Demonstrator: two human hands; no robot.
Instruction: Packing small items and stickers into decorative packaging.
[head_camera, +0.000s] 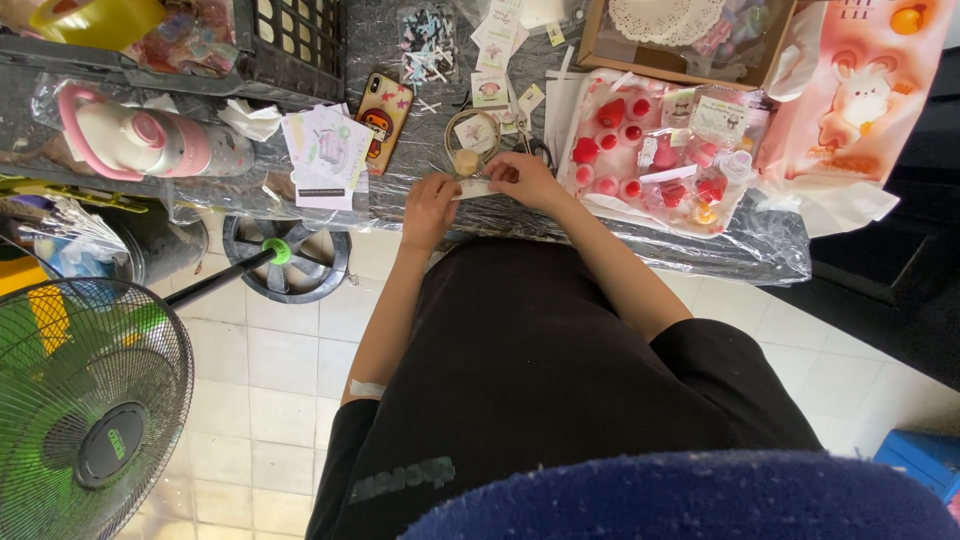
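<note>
At the table's near edge (600, 245), both hands meet on a small white paper strip (472, 189). Left hand (430, 210) pinches its left end, right hand (522, 178) pinches the right end; fingers closed on it, hands close together with the strip bridging them. Strip sits just above the plastic-wrapped table surface, directly behind it a tape roll (472, 140) with a small card inside the ring. Left of the roll: phone (383, 118) in a cartoon case, then a stack of pastel printed cards (325, 152), then a pink-and-white bottle (150, 142) lying on its side. Right of the roll: clear tray of red and pink trinkets (655, 155), beyond it a pink bag with a rabbit print (860, 100). Behind the roll: cardboard box (690, 35), black crate (290, 45) further left. Below the table, left of the person: green floor fan (85, 405) on white tile.
</note>
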